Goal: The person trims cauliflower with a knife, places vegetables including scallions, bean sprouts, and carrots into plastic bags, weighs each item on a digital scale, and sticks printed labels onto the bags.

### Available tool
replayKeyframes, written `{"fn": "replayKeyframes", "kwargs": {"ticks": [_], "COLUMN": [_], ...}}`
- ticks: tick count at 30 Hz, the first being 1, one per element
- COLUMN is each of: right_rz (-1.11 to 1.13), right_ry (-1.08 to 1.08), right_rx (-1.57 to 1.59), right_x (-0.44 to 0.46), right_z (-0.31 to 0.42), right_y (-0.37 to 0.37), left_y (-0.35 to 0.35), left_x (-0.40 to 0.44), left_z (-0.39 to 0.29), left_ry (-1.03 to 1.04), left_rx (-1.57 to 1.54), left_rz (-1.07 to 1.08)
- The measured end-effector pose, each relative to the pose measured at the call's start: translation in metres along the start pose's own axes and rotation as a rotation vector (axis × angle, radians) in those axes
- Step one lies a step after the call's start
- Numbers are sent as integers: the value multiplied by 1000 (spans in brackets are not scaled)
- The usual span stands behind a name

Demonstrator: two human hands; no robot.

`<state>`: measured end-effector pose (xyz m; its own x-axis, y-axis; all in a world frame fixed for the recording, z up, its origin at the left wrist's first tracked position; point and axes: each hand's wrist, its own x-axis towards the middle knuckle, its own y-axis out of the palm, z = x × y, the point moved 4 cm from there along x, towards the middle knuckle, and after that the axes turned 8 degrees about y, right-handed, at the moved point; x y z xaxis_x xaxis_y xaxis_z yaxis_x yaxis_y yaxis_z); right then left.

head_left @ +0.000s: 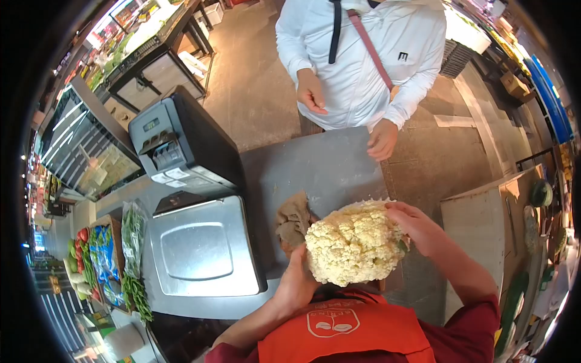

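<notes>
A large, pale cauliflower (354, 243) is held in front of my red apron, over the near edge of the grey counter. My left hand (296, 281) grips its left side from below, the fingers partly hidden beneath it. On the upper right side, my right hand (416, 225) wraps round the cauliflower with the fingertips on top. Just left of the cauliflower a crumpled brown cloth (293, 219) lies on the counter. Further left sits a weighing scale with a bare metal pan (198, 248) and a dark display unit (181, 142) behind it.
Across the counter (315, 160) stands a person in a white jacket (363, 57), one hand near the counter's far right corner. Bagged greens (133, 233) and a box of blue-wrapped produce (104, 257) lie left of the scale. A wooden cabinet (475, 233) stands at right.
</notes>
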<state>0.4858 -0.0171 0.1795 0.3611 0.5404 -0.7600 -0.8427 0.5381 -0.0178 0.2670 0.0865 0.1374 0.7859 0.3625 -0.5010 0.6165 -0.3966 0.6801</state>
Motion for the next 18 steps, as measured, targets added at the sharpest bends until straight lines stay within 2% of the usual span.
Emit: {"fn": "replayKeyframes", "kwargs": {"ticks": [4, 6, 8, 9, 11, 12, 14, 17, 18], "right_rz": [49, 57, 92, 88, 81, 62, 23, -211, -166], "right_ry": [170, 211, 243, 222, 185, 119, -20, -141, -87], "right_rx": [-55, -115, -171, -199, -255, -282, -348, -733, -765], "right_x": [-4, 17, 44, 60, 93, 105, 129, 205, 204], "right_z": [30, 35, 37, 41, 48, 51, 62, 47, 54], "right_y": [3, 4, 3, 1, -1, 1, 6, -11, -5], "left_y": [-5, -21, -33, -39, -50, -53, -59, -84, -79], "left_x": [-6, 4, 17, 26, 48, 54, 70, 98, 93], "left_z": [7, 16, 23, 24, 18, 12, 5, 6, -5], "left_ry": [-45, -71, -140, -187, -141, -120, -137, -237, -180], "left_rx": [50, 53, -79, -178, -98, -23, -72, -48, 1], "left_rz": [59, 2, -97, -156, -168, -187, -258, -300, -352]}}
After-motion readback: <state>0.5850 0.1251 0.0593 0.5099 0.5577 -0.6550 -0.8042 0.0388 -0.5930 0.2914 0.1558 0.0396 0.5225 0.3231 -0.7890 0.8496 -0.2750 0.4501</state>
